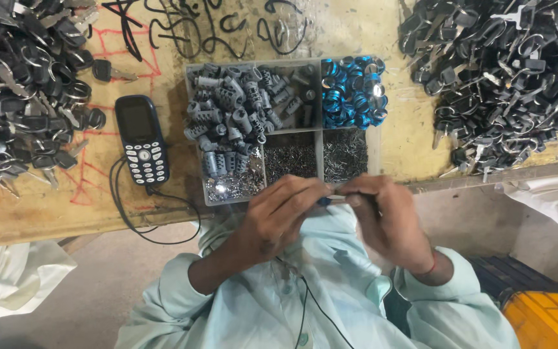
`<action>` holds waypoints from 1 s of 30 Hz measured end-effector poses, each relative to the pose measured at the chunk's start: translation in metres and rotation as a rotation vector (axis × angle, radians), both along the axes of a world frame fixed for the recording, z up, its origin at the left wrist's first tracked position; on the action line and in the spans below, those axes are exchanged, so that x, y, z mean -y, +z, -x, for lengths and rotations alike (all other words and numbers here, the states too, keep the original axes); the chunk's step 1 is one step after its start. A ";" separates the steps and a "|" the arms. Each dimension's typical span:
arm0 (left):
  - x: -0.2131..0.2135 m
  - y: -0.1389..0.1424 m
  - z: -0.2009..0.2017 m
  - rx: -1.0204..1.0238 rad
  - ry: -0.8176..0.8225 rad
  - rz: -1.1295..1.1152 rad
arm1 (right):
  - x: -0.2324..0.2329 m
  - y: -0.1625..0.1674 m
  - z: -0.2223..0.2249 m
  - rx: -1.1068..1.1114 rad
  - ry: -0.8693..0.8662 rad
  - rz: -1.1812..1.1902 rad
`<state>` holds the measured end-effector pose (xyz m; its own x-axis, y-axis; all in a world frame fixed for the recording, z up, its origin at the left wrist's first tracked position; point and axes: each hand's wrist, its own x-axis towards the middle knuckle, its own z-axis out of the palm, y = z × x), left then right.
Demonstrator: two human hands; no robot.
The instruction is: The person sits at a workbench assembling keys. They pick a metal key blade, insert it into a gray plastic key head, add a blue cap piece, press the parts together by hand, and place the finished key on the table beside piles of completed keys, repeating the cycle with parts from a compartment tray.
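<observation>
On the far left of the worn yellowish wooden tabletop [46, 213] lies a heap of black-headed keys on metal rings [20, 90]. Just right of it rests a dark push-button phone [142, 139] with a black cable running off the tabletop edge. Next comes a clear plastic compartment tray [374, 145]: grey ribbed metal cylinders [234, 110] fill its large left section, shiny blue rings [353, 90] the upper right one, and tiny pins [345, 155] the lower ones.

In front of the tray, the left hand [279, 216] and the right hand [389, 223] meet, each grip pinched on an end of a small blue and silver part [330, 200], held in the air near the tray's front edge. This looks like fitting small pieces together; the next move likely calls for steady, fine fingertip alignment.

A second heap of black-headed keys [498, 77] lies at far right.
</observation>
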<state>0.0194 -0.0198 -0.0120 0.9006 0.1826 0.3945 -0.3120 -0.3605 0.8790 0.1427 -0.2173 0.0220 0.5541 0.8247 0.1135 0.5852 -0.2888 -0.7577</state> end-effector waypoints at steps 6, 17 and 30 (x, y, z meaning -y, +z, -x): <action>-0.007 -0.003 0.007 0.018 -0.005 -0.087 | -0.008 0.007 0.002 0.156 0.131 0.187; -0.007 0.013 0.014 -0.197 0.095 0.075 | 0.007 -0.010 -0.013 -0.225 -0.257 -0.072; -0.029 0.015 0.027 -0.639 0.165 -0.564 | -0.069 -0.001 -0.018 0.202 0.228 0.411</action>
